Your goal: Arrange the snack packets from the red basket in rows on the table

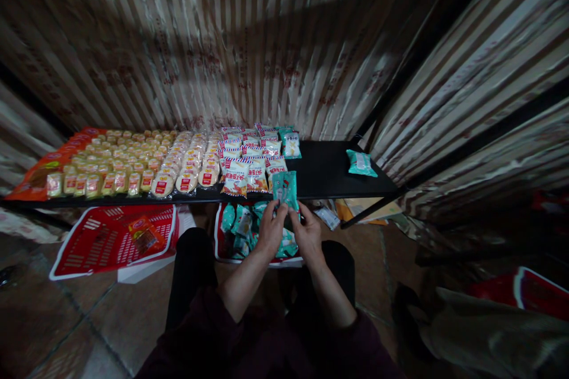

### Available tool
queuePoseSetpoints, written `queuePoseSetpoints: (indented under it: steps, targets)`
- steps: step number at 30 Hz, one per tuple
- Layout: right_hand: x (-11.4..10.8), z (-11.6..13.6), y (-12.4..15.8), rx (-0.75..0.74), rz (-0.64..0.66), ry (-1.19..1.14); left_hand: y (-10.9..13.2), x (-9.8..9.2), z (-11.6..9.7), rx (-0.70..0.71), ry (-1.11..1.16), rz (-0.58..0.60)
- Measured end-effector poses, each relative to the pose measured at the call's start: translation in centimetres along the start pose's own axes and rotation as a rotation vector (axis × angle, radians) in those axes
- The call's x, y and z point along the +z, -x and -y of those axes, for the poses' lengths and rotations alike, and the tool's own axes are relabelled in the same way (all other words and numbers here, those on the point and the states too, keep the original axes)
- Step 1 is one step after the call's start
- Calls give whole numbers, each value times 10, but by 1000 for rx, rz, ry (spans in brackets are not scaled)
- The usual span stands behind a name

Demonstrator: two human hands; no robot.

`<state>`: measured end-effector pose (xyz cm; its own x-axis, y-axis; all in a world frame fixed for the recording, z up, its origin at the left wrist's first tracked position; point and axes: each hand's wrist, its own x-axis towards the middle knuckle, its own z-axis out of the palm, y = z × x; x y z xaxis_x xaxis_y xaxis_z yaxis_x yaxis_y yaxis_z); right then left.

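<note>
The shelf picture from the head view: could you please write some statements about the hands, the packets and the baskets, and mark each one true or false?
1. The left hand and the right hand hold one teal packet together. True.
2. The red basket at the left has teal packets in it. False: an orange packet lies in it.
3. The middle basket contains teal packets. True.
4. The round packs are right of the red-and-white packets. False: they are on their left.
5. A lone teal packet lies near the right end of the black shelf. True.
</note>
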<state>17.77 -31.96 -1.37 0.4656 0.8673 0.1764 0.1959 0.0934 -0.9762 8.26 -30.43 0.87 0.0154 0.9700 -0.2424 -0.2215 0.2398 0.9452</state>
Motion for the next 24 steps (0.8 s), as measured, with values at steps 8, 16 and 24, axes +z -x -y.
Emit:
queuePoseSetpoints:
  steps: [8,16,24]
  targets:
    - [11,-3,13,-416,121,527,4,-2,-4,-82,242,81]
    - [7,-3,15,-431,141,452,-14,-13,8,-209,388,-37]
    - [-7,-10,-11,190,14,-150,-18,-22,9,-303,443,145]
